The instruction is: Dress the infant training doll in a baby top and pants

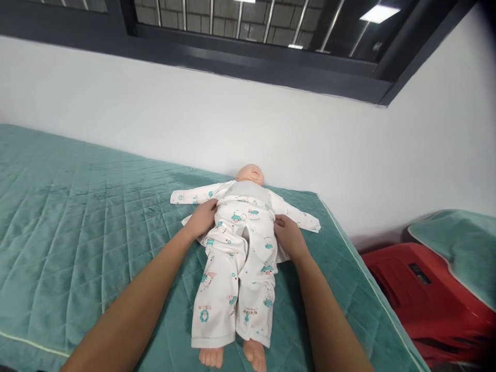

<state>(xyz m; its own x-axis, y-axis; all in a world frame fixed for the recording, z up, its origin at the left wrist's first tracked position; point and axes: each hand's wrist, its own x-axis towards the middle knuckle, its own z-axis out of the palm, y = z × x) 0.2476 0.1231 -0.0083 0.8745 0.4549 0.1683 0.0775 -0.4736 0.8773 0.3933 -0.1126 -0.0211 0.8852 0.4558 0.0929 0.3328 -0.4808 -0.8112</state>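
Observation:
A baby doll [250, 174] lies on its back, head toward the wall and bare feet toward me. It wears white printed pants [222, 258], pulled up high over its belly, and a matching white shirt [289, 206] spread open beneath it with the sleeves out to both sides. A plain greyish patch shows at the chest. At the pants' left side, my left hand [202, 218] is closed on the cloth near the waist. Opposite it, my right hand [290, 236] pinches the other side of the pants; its fingertips are partly hidden.
Under the doll spreads a green quilted cover [96, 232] with a pale piped edge. A white wall [155, 113] and a dark-framed, barred window [248, 57] stand behind. To the right is a red plastic chair or stool [411, 274] with green cloth [461, 243] over it.

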